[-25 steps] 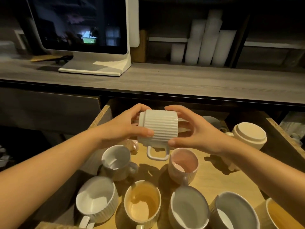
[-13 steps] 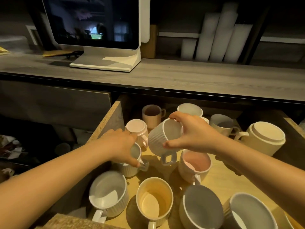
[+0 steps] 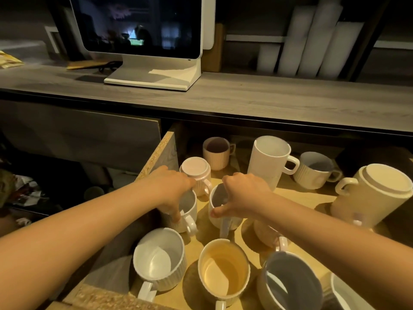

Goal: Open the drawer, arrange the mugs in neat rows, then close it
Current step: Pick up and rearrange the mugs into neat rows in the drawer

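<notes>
The wooden drawer stands pulled out under the counter, with several mugs inside. My left hand grips the rim of a white ribbed mug near the drawer's left wall. My right hand holds the rim of a second white ribbed mug, upright on the drawer floor just right of the first. An upturned pink mug sits right behind my left hand. A pink mug is mostly hidden under my right forearm. In the front row stand a white mug, a yellow mug and a grey mug.
At the back stand a pink ribbed mug, a tall white mug and a low white mug. A large cream mug lies upturned at the right. A monitor sits on the grey counter above.
My right hand has lowered the ribbed mug from mid-air and set it upright on the drawer floor. My left hand has stayed on the neighbouring white mug. The camera has shifted left.
</notes>
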### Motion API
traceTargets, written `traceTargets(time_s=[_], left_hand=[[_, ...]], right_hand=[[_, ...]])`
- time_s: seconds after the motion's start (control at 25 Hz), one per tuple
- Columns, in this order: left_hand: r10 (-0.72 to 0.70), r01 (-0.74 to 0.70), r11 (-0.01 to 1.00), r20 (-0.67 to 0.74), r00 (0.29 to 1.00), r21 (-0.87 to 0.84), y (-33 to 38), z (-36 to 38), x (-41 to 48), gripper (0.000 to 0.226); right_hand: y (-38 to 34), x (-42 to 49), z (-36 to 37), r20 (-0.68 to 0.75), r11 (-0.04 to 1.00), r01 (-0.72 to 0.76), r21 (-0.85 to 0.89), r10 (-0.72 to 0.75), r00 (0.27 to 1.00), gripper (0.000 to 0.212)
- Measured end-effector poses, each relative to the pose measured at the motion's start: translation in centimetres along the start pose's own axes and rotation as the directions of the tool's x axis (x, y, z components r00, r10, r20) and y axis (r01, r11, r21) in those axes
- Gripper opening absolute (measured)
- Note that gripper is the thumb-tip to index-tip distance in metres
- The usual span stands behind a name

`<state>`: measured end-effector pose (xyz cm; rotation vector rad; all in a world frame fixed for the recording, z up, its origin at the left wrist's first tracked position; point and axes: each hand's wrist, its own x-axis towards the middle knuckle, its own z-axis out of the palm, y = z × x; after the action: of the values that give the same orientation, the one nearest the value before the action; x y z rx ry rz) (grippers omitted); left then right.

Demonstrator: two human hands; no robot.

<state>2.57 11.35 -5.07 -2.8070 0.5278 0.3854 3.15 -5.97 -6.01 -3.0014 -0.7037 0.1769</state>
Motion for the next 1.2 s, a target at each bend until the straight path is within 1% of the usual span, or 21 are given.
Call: traceTargets(time_s=[0.12, 0.2, 0.28, 0.36, 0.48, 0.56, 0.64, 0.72, 0.92, 1.2], left_hand=[[0.064, -0.063, 0.998, 0.029, 0.998, -0.024, -1.2, -0.2, -0.2, 0.083], [0.095, -0.094, 0.995, 0.040, 0.995, -0.015, -1.5, 0.0, -0.3, 0.083], [0.105, -0.104, 0.995, 0.078, 0.991, -0.007, -1.8, -0.1, -0.5, 0.084], [0.085, -0.087, 0.996, 0.098, 0.992, 0.011, -2.1, -0.4, -0.4, 0.082], [0.016, -0.017, 0.999, 0.018, 1.000, 0.040, -1.5, -0.5, 0.0, 0.063], [-0.027, 0.027, 0.995, -0.005, 1.000, 0.099, -0.2, 0.1, 0.2, 0.061], [-0.025, 0.025, 0.988, 0.002, 1.000, 0.150, 0.6, 0.7, 0.5, 0.058], [0.000, 0.002, 0.991, -0.014, 1.000, 0.131, 0.4, 1.0, 0.7, 0.052], [0.065, -0.057, 0.994, -0.076, 0.995, 0.098, -0.6, 1.5, 0.7, 0.054], [0.065, -0.055, 0.994, -0.109, 0.992, 0.097, -0.8, 2.0, 0.5, 0.062]], right_hand=[[0.1, 0.6, 0.6, -0.015, 0.999, -0.021, -0.024, 0.021, 1.000, 0.058], [0.4, 0.8, 0.8, -0.014, 0.999, -0.033, -0.023, 0.033, 0.999, 0.062], [0.6, 0.8, 0.8, -0.006, 0.999, -0.025, -0.037, 0.025, 1.000, 0.067], [1.0, 0.7, 0.5, 0.017, 0.999, -0.004, -0.034, 0.004, 1.000, 0.070], [1.3, 0.6, 0.1, 0.063, 0.999, 0.037, -0.005, -0.036, 0.997, 0.076], [1.2, 0.4, 0.2, 0.074, 0.999, 0.044, 0.017, -0.045, 0.996, 0.075], [1.0, 0.5, 0.3, 0.062, 0.998, 0.036, 0.058, -0.040, 0.997, 0.071], [1.0, 0.5, 0.3, 0.056, 0.996, 0.027, 0.090, -0.032, 0.998, 0.069], [0.7, 0.2, 0.1, 0.080, 0.992, 0.042, 0.117, -0.052, 0.995, 0.066], [0.1, -0.4, 0.4, 0.075, 0.989, 0.092, 0.118, -0.101, 0.992, 0.065]])
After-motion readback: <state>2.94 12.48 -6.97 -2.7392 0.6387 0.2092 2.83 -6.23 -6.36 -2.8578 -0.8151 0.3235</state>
